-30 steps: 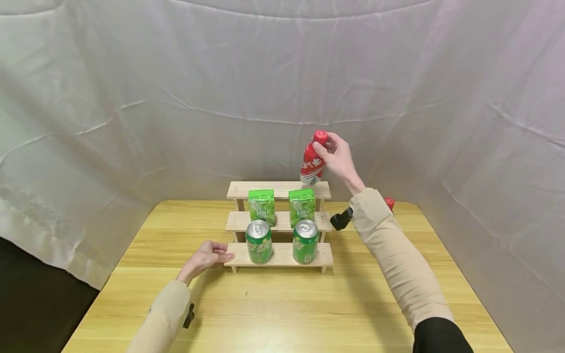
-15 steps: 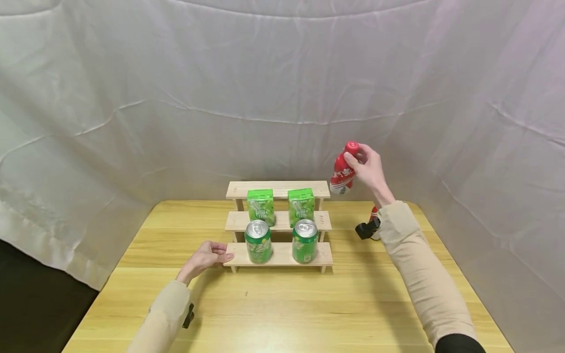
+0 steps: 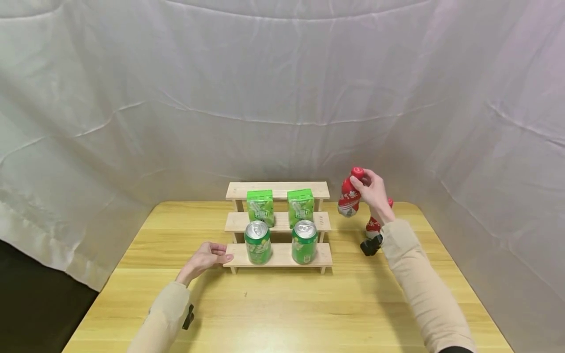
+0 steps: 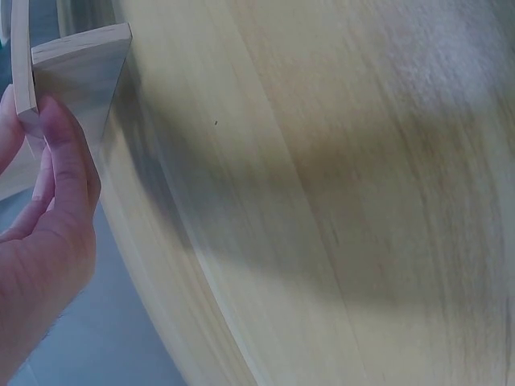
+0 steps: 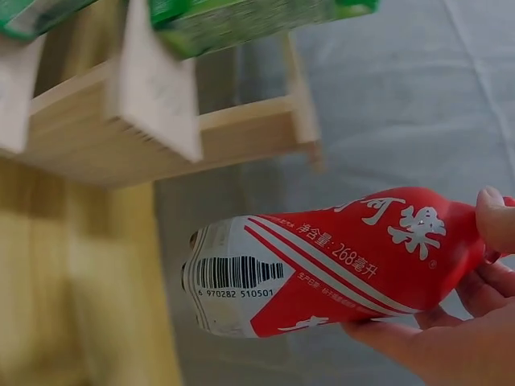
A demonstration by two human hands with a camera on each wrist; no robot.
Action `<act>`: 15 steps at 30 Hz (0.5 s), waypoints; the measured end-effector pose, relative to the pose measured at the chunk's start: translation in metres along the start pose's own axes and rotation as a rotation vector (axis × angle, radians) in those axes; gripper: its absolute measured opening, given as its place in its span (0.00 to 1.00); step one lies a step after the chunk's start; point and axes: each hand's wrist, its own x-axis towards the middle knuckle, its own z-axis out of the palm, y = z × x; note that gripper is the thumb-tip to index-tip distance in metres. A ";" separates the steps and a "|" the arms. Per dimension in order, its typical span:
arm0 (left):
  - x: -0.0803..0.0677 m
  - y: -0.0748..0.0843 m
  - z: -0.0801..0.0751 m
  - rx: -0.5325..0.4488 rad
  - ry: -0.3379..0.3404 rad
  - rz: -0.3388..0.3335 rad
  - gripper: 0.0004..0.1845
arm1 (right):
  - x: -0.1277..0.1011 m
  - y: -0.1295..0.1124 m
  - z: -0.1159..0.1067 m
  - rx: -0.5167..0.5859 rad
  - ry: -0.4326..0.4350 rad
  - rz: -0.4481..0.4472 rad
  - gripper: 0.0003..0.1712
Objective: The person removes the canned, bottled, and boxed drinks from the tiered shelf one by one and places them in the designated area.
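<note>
My right hand (image 3: 372,191) grips a red and white soda bottle (image 3: 349,197) near its neck, to the right of the wooden three-step shelf (image 3: 278,189). The bottle (image 5: 338,265) leans, its base toward the lower left, in the head view. Behind my right wrist a second red bottle (image 3: 373,228) stands on the table, partly hidden. My left hand (image 3: 206,259) pinches the left end of the lowest step; in the left wrist view thumb and fingers (image 4: 68,153) lie on either side of the board (image 4: 26,72).
Two green drink cartons, one on the left (image 3: 261,208) and one on the right (image 3: 301,208), stand on the middle step. Below them, the lowest step bears a left green can (image 3: 258,242) and a right green can (image 3: 304,242). A grey-white curtain (image 3: 282,98) hangs behind the table (image 3: 282,314).
My right hand has carried the bottle from over the top step to the right, then lower beside the shelf. The left hand stays at the lowest step.
</note>
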 end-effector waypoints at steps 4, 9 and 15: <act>-0.001 0.000 -0.001 0.007 -0.004 0.009 0.29 | -0.001 0.023 0.000 0.002 -0.009 0.041 0.32; -0.001 -0.001 -0.001 0.018 -0.013 0.020 0.29 | -0.002 0.049 -0.001 -0.024 -0.019 0.071 0.33; 0.000 -0.003 -0.001 0.023 -0.004 0.023 0.28 | -0.002 0.067 0.001 -0.062 -0.016 0.065 0.33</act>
